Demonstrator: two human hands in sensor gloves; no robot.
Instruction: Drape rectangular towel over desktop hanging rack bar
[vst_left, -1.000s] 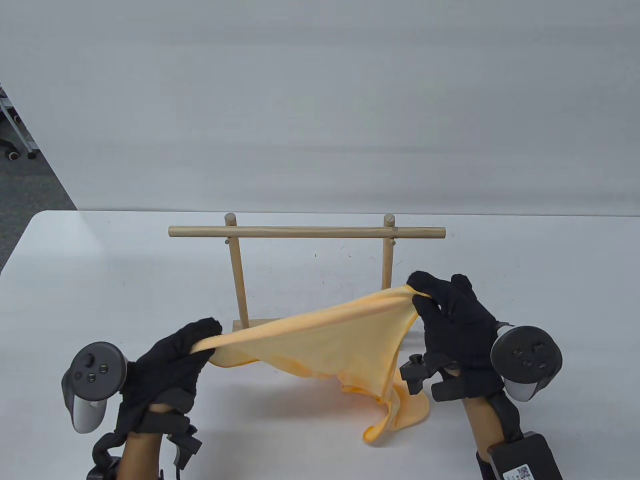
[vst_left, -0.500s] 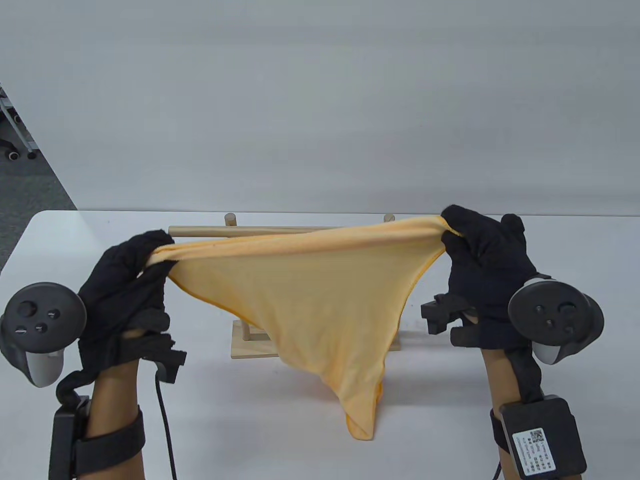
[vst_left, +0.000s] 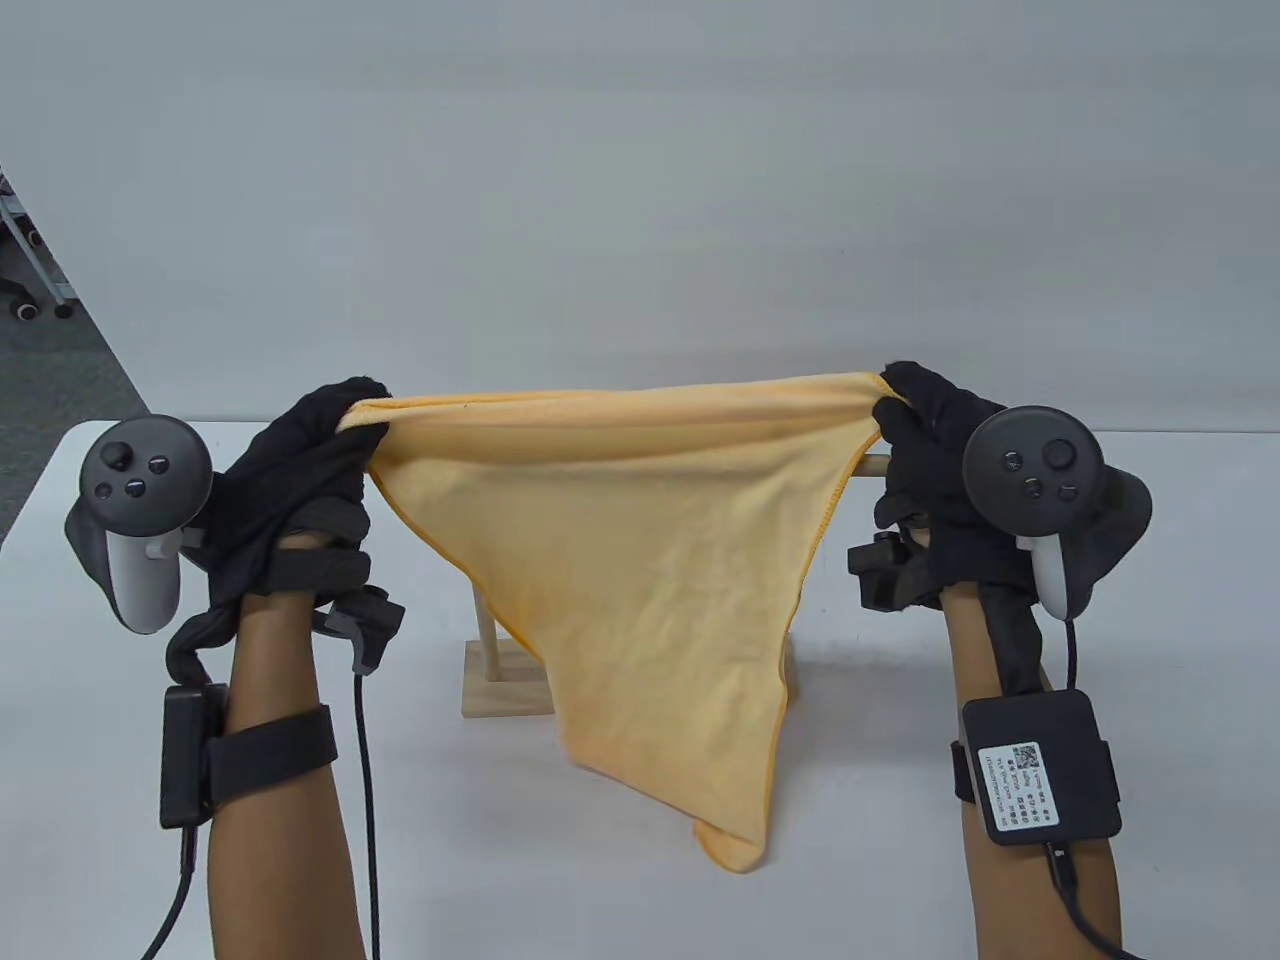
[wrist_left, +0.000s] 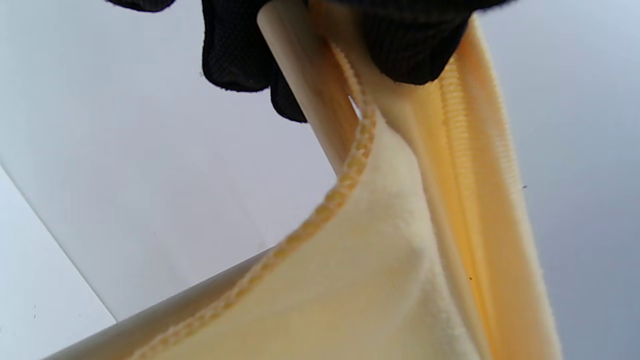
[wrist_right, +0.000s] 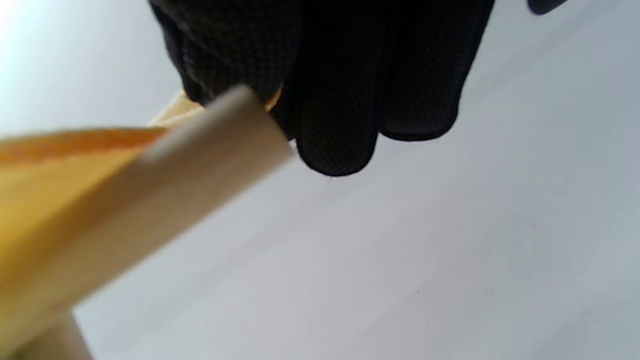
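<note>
A yellow-orange towel (vst_left: 640, 560) is stretched between both hands above the wooden rack. My left hand (vst_left: 340, 425) pinches its left corner and my right hand (vst_left: 895, 400) pinches its right corner. The top edge is taut and the rest hangs down in a point toward the table. The towel hides most of the rack bar; only the bar's right end (vst_left: 870, 466) shows beside my right hand. The rack's base (vst_left: 500, 690) and a post stand behind the cloth. The left wrist view shows the towel's stitched edge (wrist_left: 350, 170) under my fingers. The right wrist view shows the bar's end (wrist_right: 175, 180) below my fingers.
The white table (vst_left: 600, 880) runs to a grey wall behind. At the far left, past the table's edge, lie dark floor and chair wheels (vst_left: 30, 300). Cables run along both forearms.
Both hands have lifted the towel off the table, spread it wide, and carried it up and away from me until its top edge is above the rack bar.
</note>
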